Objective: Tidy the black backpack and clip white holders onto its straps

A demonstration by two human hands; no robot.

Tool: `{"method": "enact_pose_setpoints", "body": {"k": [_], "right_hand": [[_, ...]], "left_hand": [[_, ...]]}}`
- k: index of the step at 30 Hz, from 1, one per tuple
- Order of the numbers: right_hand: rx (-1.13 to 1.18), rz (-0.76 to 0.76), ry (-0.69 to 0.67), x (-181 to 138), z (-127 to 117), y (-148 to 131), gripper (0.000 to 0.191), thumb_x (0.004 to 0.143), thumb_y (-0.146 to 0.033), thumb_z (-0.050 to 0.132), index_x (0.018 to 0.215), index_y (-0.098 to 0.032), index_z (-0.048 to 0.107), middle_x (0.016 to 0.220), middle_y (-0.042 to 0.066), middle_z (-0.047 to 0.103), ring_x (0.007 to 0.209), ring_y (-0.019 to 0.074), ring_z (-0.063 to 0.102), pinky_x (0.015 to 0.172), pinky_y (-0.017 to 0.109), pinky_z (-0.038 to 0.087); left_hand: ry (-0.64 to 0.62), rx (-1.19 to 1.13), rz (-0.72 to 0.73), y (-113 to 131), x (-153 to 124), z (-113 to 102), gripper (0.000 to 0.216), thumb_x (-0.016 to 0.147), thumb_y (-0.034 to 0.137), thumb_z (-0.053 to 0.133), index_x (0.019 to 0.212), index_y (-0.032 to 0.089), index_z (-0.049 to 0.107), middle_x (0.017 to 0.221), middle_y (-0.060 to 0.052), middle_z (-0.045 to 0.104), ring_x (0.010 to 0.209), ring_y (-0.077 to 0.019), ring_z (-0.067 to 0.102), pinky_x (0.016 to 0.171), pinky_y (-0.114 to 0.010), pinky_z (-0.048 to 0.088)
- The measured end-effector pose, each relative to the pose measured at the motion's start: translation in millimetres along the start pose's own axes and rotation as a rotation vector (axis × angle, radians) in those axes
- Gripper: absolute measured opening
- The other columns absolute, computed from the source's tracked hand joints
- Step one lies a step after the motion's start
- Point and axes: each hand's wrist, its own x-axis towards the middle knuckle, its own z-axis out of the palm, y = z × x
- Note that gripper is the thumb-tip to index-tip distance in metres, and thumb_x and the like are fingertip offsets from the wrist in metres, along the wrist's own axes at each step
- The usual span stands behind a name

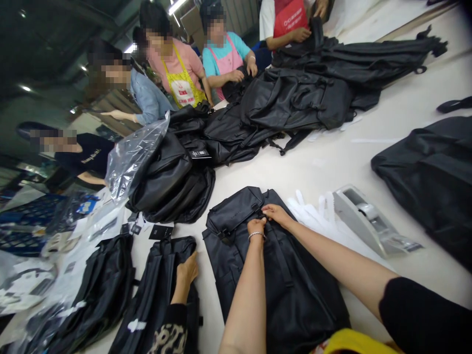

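Observation:
A black backpack (273, 275) lies flat on the white table (332, 162) in front of me. Both my hands meet at the edge of its top flap. My left hand (257, 227), with a bracelet on the wrist, is closed and pinches the fabric or strap there. Right beside it, my right hand (276, 213) is closed too, fingers pressed on the same spot. What exactly they pinch is hidden under the fingers.
A co-worker's hand (187, 272) rests on another black backpack (158, 295) to my left. A tape dispenser (363, 219) and white gloves (313, 216) lie to the right. Piles of black backpacks (287, 103), a clear plastic bag (136, 157) and several people fill the far side.

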Motion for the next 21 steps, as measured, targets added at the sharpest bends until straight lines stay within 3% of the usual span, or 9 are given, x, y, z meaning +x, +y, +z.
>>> {"method": "enact_pose_setpoints", "body": {"k": [3, 5, 7, 9, 11, 14, 17, 21], "right_hand": [[-0.011, 0.015, -0.017, -8, 1, -2, 0.040, 0.061, -0.028, 0.055, 0.098, -0.013, 0.049, 0.066, -0.001, 0.056, 0.053, 0.0067, 0.047, 0.049, 0.020, 0.038], [-0.152, 0.102, 0.065, -12, 3, -1, 0.040, 0.060, -0.026, 0.055, 0.097, -0.013, 0.049, 0.063, -0.001, 0.056, 0.054, 0.0083, 0.048, 0.050, 0.021, 0.037], [-0.313, 0.185, 0.185, -14, 5, -1, 0.033, 0.056, -0.024, 0.058, 0.088, -0.014, 0.054, 0.062, 0.000, 0.057, 0.058, 0.0107, 0.050, 0.053, 0.023, 0.037], [-0.404, 0.220, 0.251, -13, 6, -3, 0.023, 0.051, -0.024, 0.062, 0.073, -0.016, 0.057, 0.061, 0.001, 0.057, 0.061, 0.0133, 0.052, 0.055, 0.024, 0.036], [-0.444, 0.235, 0.260, -13, 7, -5, 0.016, 0.048, -0.027, 0.064, 0.058, -0.018, 0.056, 0.054, 0.001, 0.054, 0.059, 0.0150, 0.051, 0.054, 0.026, 0.034], [-0.478, 0.241, 0.244, -12, 10, -9, 0.019, 0.047, -0.032, 0.064, 0.048, -0.018, 0.053, 0.045, 0.000, 0.049, 0.053, 0.0147, 0.050, 0.050, 0.026, 0.031], [-0.468, 0.190, 0.244, -15, 16, -9, 0.015, 0.050, -0.028, 0.062, 0.058, -0.018, 0.055, 0.055, 0.000, 0.055, 0.056, 0.0127, 0.050, 0.052, 0.024, 0.034], [-0.462, -0.030, 0.233, -22, 28, -5, 0.011, 0.058, -0.022, 0.052, 0.069, -0.018, 0.053, 0.066, -0.001, 0.057, 0.061, 0.0113, 0.050, 0.059, 0.023, 0.038]], "left_hand": [[0.020, 0.172, 0.015, -26, 15, 72, 0.030, 0.076, 0.035, 0.039, 0.095, 0.014, 0.049, 0.096, -0.004, 0.053, 0.082, -0.0139, 0.051, 0.070, -0.033, 0.046], [0.034, 0.276, 0.035, -45, 30, 122, 0.030, 0.076, 0.035, 0.041, 0.094, 0.014, 0.050, 0.094, -0.004, 0.053, 0.081, -0.0131, 0.051, 0.070, -0.032, 0.046], [0.055, 0.371, 0.062, -61, 43, 162, 0.026, 0.076, 0.035, 0.041, 0.087, 0.014, 0.051, 0.086, -0.003, 0.054, 0.074, -0.0105, 0.050, 0.066, -0.029, 0.045], [0.086, 0.452, 0.098, -72, 53, 187, 0.019, 0.073, 0.032, 0.047, 0.072, 0.013, 0.052, 0.067, 0.001, 0.051, 0.062, -0.0078, 0.046, 0.060, -0.025, 0.040], [0.118, 0.509, 0.142, -79, 58, 198, 0.016, 0.067, 0.027, 0.052, 0.058, 0.015, 0.047, 0.052, 0.006, 0.041, 0.052, -0.0063, 0.038, 0.054, -0.022, 0.033], [0.139, 0.533, 0.202, -84, 60, 198, 0.020, 0.062, 0.025, 0.053, 0.050, 0.017, 0.040, 0.045, 0.008, 0.032, 0.047, -0.0059, 0.029, 0.050, -0.021, 0.024], [0.136, 0.501, 0.223, -87, 60, 193, 0.023, 0.062, 0.027, 0.051, 0.049, 0.017, 0.035, 0.045, 0.008, 0.030, 0.047, -0.0056, 0.027, 0.049, -0.020, 0.022], [0.105, 0.404, 0.186, -90, 58, 191, 0.022, 0.064, 0.028, 0.047, 0.050, 0.018, 0.034, 0.044, 0.008, 0.031, 0.044, -0.0047, 0.029, 0.046, -0.018, 0.025]]}}
